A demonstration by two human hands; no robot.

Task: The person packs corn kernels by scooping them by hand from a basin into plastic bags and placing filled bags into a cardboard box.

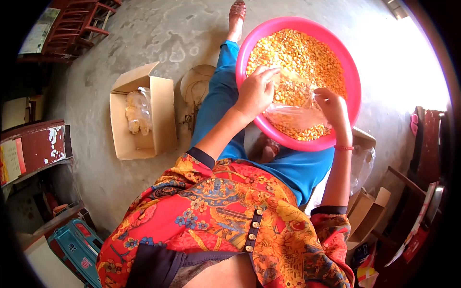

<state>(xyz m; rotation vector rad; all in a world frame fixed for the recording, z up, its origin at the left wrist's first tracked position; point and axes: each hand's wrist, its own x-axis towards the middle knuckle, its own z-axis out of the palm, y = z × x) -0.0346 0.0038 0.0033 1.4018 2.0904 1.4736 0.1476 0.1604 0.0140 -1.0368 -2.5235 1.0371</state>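
A pink basin (pixel 354 72) full of yellow corn kernels (pixel 307 53) stands beyond my knees. Over the kernels a clear plastic bag (pixel 295 116) is spread between my two hands. My left hand (pixel 257 91) pinches the bag's upper left edge, thumb and fingers pressed together. On the right, my right hand (pixel 332 105) grips the bag's other edge with curled fingers, a red band round the wrist. Some kernels show through the thin plastic; whether they lie inside it or beneath it I cannot tell.
An open cardboard box (pixel 165 115) on the left floor holds a filled clear bag (pixel 138 111). Another carton (pixel 367 213) and clear plastic (pixel 362 168) lie at the right. Wooden chairs (pixel 79 26) stand at the upper left, a teal case (pixel 77 249) at the lower left.
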